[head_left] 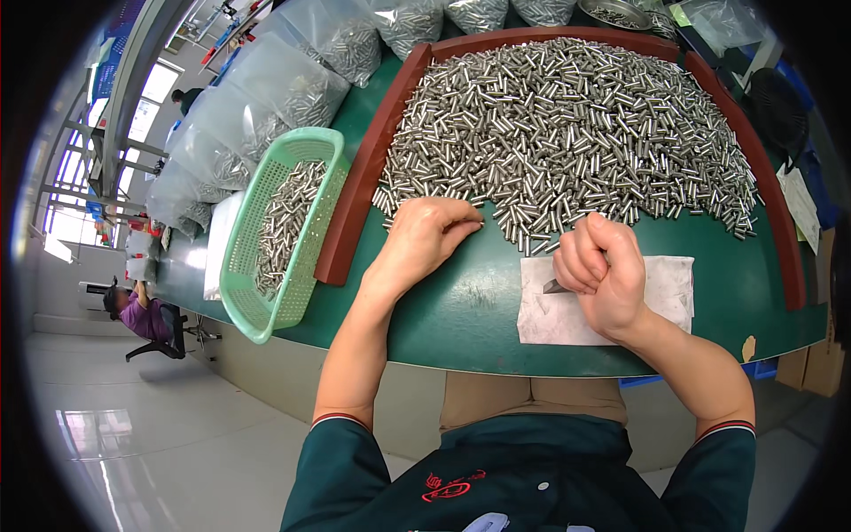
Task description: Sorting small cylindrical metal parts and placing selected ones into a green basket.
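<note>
A wide heap of small silvery metal pins (pixel 576 133) covers the green tabletop in front of me. At the heap's near left edge, my left hand (pixel 425 235) is closed, thumb and index finger pinched together low over the table. Whatever may be between those fingertips is too small to make out. My right hand (pixel 605 275) is closed in a fist above a smudged white cloth (pixel 669 297). From the fist's left side sticks out a dark pointed piece (pixel 554 286); its other end is hidden in the palm.
Dark red rails (pixel 355 195) border the heap left, back and right. A green plastic basket (pixel 244 310) with more pins stands at left. Clear bags (pixel 306 93) of pins line the back. A metal bowl (pixel 616 16) is behind. Another person (pixel 152 315) sits far left.
</note>
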The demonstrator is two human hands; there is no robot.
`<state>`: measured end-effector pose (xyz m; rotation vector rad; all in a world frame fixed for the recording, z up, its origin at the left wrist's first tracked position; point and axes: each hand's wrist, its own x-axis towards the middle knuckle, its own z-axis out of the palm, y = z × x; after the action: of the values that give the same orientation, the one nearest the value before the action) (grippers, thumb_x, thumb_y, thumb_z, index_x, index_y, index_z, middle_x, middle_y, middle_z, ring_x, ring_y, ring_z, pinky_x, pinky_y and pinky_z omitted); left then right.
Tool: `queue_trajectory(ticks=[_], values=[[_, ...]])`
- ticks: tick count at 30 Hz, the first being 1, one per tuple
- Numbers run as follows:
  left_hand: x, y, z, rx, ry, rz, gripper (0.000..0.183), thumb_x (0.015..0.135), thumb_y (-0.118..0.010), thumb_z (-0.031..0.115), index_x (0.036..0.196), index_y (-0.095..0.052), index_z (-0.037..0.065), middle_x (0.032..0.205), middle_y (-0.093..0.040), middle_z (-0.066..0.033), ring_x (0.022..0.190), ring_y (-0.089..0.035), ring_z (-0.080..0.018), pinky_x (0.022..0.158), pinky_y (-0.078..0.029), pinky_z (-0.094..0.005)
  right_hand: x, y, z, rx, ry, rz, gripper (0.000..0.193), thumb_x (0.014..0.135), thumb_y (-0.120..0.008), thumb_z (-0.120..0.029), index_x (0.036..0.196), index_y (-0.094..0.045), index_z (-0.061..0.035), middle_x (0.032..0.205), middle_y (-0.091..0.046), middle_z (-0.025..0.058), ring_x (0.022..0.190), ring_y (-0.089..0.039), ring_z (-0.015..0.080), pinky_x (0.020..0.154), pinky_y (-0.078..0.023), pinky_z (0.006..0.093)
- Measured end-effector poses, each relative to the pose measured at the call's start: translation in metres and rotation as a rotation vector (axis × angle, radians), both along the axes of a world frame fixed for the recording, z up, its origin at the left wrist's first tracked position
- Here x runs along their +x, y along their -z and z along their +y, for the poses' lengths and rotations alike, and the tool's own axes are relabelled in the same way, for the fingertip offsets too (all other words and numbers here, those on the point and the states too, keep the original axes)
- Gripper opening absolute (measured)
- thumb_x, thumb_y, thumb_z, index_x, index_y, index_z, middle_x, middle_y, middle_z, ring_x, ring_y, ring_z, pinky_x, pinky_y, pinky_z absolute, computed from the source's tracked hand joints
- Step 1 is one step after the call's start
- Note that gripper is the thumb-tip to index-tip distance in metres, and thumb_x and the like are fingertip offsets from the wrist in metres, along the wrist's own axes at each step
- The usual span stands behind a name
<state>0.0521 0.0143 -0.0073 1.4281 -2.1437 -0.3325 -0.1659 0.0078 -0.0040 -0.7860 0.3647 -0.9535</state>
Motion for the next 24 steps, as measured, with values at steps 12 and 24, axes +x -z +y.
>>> queue_trajectory(ticks=[12, 24], values=[[0.001, -0.007, -0.005, 0.378, -0.293, 0.585, 0.013, 0.079, -0.058, 0.013, 0.076, -0.058, 0.0, 0.058, -0.05, 0.003, 0.052, -0.041, -0.0025, 0.047, -0.033, -0.0187, 0.0, 0.0, -0.002, -0.009, 0.002, 0.01, 0.041, 0.088, -0.033, -0.02, 0.049, -0.027, -0.0099, 0.042, -0.027, -0.0002, 0.04, -0.021, 0.008, 0.039, -0.018, 0.0235], [0.022, -0.002, -0.006, 0.874, -0.169, 1.696, 0.016, 0.086, -0.052, 0.017, 0.087, -0.054, 0.002, 0.049, -0.022, 0.008, 0.042, -0.019, -0.0027, 0.04, -0.019, -0.0178, 0.002, 0.002, 0.001, 0.012, 0.029, 0.011, 0.042, 0.087, -0.034, -0.022, 0.047, -0.026, -0.0105, 0.041, -0.026, 0.0004, 0.039, -0.019, 0.0086, 0.038, -0.018, 0.0239]])
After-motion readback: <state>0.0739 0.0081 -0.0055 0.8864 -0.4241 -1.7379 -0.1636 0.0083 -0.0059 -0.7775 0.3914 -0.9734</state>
